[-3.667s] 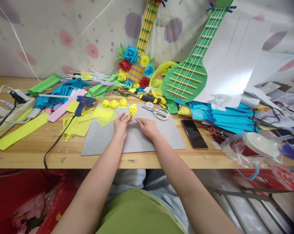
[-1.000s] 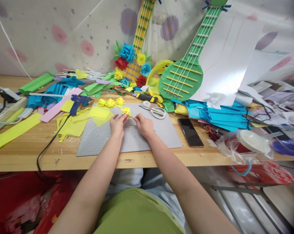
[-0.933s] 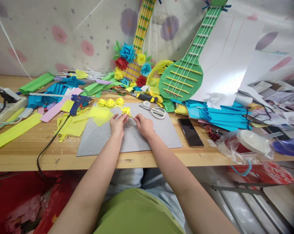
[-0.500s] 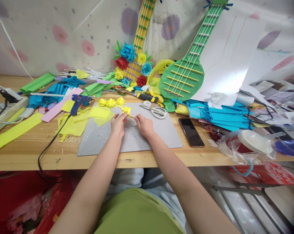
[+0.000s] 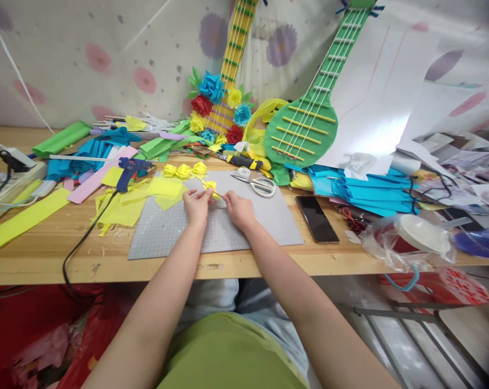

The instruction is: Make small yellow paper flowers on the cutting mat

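Above a grey cutting mat, my left hand pinches a small yellow crepe-paper flower at its lower left side. My right hand is closed with its fingertips at the flower's right, on what looks like a thin stick or stem running from it; the grip itself is partly hidden. Beyond my left hand stand several finished yellow paper flowers. Yellow paper pieces overlap the mat's left edge. White-handled scissors lie on the mat's far right, beside a small roll of tape.
A blue glue gun with a black cord rests at left. A phone lies right of the mat. Behind stand a green paper lute and a yellow one with flowers. Blue folded paper and a plastic-wrapped tub are at right.
Both hands stay in nearly the same place. The yellow flower between them has turned slightly, and the fingers have shifted a little.
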`<state>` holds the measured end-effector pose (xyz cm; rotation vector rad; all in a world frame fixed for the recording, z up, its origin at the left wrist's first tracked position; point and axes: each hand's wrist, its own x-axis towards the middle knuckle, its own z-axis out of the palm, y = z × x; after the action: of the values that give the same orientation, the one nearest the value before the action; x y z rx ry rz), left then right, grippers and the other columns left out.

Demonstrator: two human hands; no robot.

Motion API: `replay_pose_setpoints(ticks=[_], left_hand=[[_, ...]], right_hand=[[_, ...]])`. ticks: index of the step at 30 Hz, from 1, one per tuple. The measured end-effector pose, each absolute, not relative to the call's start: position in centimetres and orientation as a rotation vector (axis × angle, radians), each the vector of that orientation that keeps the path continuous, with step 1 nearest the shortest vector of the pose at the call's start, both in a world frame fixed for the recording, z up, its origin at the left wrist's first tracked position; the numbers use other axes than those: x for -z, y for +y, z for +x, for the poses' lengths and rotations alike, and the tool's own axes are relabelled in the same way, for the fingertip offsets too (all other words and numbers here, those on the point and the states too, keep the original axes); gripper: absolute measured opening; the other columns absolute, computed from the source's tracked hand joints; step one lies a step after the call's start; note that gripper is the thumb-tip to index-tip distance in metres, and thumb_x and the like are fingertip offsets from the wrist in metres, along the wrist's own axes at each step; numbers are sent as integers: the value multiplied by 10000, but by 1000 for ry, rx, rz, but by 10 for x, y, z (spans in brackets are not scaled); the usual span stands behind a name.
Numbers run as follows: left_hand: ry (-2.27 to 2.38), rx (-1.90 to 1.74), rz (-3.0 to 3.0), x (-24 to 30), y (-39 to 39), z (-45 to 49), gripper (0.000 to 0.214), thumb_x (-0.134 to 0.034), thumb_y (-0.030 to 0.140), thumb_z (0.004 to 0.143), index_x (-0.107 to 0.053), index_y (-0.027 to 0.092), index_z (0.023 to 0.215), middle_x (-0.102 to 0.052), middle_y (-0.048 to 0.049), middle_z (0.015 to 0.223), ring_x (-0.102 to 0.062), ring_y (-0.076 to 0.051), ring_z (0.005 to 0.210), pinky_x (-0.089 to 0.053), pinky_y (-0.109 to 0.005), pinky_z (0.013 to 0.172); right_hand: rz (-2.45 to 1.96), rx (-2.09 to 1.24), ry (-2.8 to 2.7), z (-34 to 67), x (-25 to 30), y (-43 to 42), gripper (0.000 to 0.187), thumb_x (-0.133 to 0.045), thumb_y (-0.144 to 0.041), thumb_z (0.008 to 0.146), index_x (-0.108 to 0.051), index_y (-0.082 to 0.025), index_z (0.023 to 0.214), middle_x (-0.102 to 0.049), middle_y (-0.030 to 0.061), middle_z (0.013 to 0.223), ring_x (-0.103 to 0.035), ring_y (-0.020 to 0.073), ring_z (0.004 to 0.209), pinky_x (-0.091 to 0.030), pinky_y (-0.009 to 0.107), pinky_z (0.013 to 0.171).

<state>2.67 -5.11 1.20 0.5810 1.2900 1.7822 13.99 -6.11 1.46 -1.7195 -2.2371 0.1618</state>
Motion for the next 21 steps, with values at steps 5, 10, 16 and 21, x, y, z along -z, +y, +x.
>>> replay_pose_setpoints(ticks=[5,10,16,21], left_hand=[[1335,-1733,594,-12,-50,26,408,-666,118,609,-376,150,895,-595,-6,674,-594,-110,580,-464,-211,482],[1403,-1736,623,-11,-50,26,452,-669,131,599,-333,173,898,-598,3,685,-595,-104,588,-406,-169,441],[1432,-1749,574,-11,-50,26,461,-667,124,578,-287,199,828,-568,35,678,-561,-76,549,-398,-161,450],[1335,-1742,627,-13,-51,25,416,-644,134,604,-308,190,843,-561,28,672,-570,-88,571,-419,-170,454]], right_hand=[[-1725,-149,-2239,140,-14,-61,329,-218,-387,911,-480,-208,998,-648,41,916,-591,154,779,-297,232,606],[-1713,-162,-2238,138,-13,-61,318,-224,-377,911,-478,-204,992,-650,45,901,-590,155,773,-299,232,607],[-1683,-161,-2254,137,-13,-62,302,-244,-370,908,-491,-207,967,-653,34,866,-594,151,753,-294,231,592],[-1714,-161,-2199,136,-13,-63,305,-245,-377,906,-491,-212,979,-652,29,866,-590,153,750,-299,231,594]])
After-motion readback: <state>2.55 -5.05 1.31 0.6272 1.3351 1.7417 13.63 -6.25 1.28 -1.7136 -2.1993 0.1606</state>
